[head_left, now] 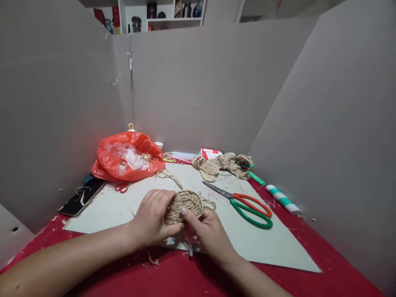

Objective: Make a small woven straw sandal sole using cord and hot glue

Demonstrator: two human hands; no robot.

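Note:
A small woven straw oval piece (185,204) is held over a grey board (272,243) that lies on the red table. My left hand (154,220) wraps its fingers round the left side of the piece. My right hand (208,233) pinches its lower right edge, thumb pressed on the weave. A loose strand of straw (169,176) trails from the piece toward the back. A thin whitish strip hangs below my right hand.
Green and orange scissors (246,204) lie to the right of my hands. An orange plastic bag (126,156) with white stuffing sits back left. Woven straw pieces (221,165) lie at the back, a green-and-white striped stick (283,199) at right, a dark phone (82,197) at left. Grey partition walls surround the table.

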